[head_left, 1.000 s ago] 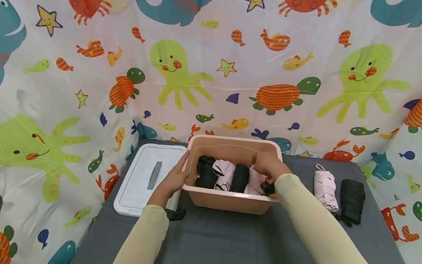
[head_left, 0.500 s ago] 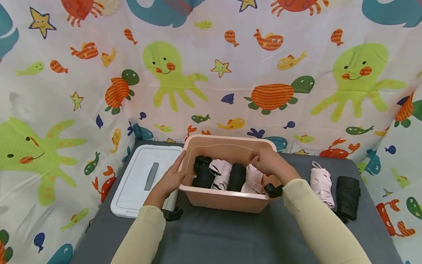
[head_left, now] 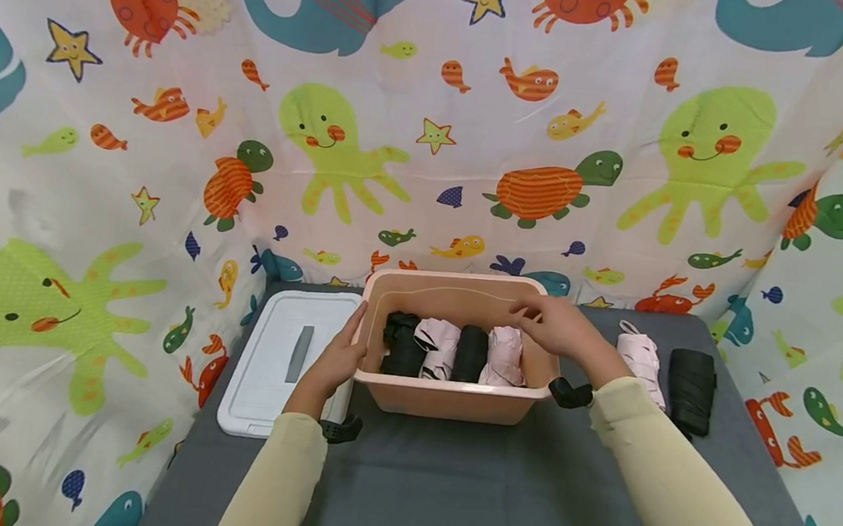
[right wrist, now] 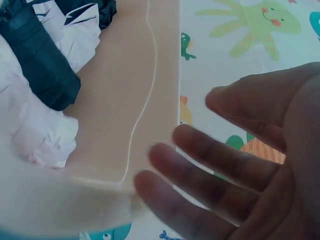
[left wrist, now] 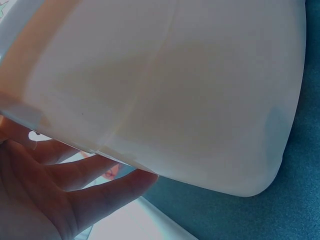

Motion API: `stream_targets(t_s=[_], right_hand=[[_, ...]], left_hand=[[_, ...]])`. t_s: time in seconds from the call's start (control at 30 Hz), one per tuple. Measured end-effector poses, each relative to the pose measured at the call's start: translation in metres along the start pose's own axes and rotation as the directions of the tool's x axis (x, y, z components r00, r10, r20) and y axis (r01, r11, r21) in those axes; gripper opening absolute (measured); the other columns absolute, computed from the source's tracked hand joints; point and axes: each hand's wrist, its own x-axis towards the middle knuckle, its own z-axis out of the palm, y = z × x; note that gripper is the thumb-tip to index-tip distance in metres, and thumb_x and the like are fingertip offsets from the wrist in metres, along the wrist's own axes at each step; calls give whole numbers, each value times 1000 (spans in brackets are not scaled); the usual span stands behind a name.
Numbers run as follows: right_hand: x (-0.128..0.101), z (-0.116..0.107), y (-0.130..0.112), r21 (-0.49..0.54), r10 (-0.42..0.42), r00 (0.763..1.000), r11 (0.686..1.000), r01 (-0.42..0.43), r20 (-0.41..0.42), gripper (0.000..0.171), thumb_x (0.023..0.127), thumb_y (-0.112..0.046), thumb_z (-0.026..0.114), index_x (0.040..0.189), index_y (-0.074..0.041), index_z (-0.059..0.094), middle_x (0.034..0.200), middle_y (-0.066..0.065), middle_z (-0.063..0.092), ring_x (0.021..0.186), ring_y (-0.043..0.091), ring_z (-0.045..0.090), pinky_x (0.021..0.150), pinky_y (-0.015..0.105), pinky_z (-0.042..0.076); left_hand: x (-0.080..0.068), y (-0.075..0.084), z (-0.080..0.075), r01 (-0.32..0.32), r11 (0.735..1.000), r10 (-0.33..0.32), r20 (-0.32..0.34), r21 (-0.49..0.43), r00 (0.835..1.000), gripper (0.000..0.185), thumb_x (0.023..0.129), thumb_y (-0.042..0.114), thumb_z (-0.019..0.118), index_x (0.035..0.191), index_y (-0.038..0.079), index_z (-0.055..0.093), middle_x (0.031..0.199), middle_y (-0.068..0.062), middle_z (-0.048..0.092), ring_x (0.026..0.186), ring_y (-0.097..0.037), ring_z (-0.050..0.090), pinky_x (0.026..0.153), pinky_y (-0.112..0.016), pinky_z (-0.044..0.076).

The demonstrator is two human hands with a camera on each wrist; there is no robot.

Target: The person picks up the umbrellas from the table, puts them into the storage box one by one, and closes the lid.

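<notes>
A peach plastic bin stands on the grey table. Inside it, side by side, lie rolled fabric bundles that look like folded umbrellas: a black one, a pink one with black trim, another black one and a plain pink one. My left hand rests against the bin's left side, its fingers straight along the outside wall in the left wrist view. Over the bin's right end hovers my right hand, holding nothing; its fingers are loosely bent and spread from the thumb.
A white lid with a grey handle lies left of the bin, partly behind my left arm. To the right are another pink bundle with a loop and a black one. A sea-animal printed curtain hangs behind the table.
My right hand has come up off the plain pink bundle and moved right, leaving it lying in the bin. My left hand stays at the bin's left side. The head view shifted slightly.
</notes>
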Motion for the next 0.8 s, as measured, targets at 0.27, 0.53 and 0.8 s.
stream_targets(t_s=[0.27, 0.53, 0.8], right_hand=[[-13, 0, 14, -7, -9, 989, 1000, 8, -148, 28, 93, -19, 56, 117, -12, 67, 105, 14, 64, 91, 28, 58, 78, 44, 52], [-19, 3, 26, 17, 53, 972, 999, -51, -227, 35, 93, -19, 56, 126, -9, 62, 112, 20, 59, 99, 34, 56, 83, 51, 49], [-26, 5, 41, 35, 102, 958, 995, -96, -269, 36, 93, -19, 57, 127, -10, 60, 112, 20, 57, 102, 35, 57, 85, 55, 49]], left_hand=[[-1, -1, -1, -10, 1000, 10, 5, -4, 1000, 76, 95, 12, 45, 150, 52, 12, 162, -3, 19, 144, -35, 29, 109, -63, 28], [-2, -1, -2, -8, 1000, 8, 5, -8, 1000, 77, 94, 10, 45, 152, 48, 12, 162, -4, 19, 144, -34, 29, 111, -60, 29], [-14, 18, -4, 10, 1000, -10, 44, -1, 999, 76, 94, 5, 42, 156, 35, 9, 163, -10, 14, 145, -38, 26, 111, -61, 29]])
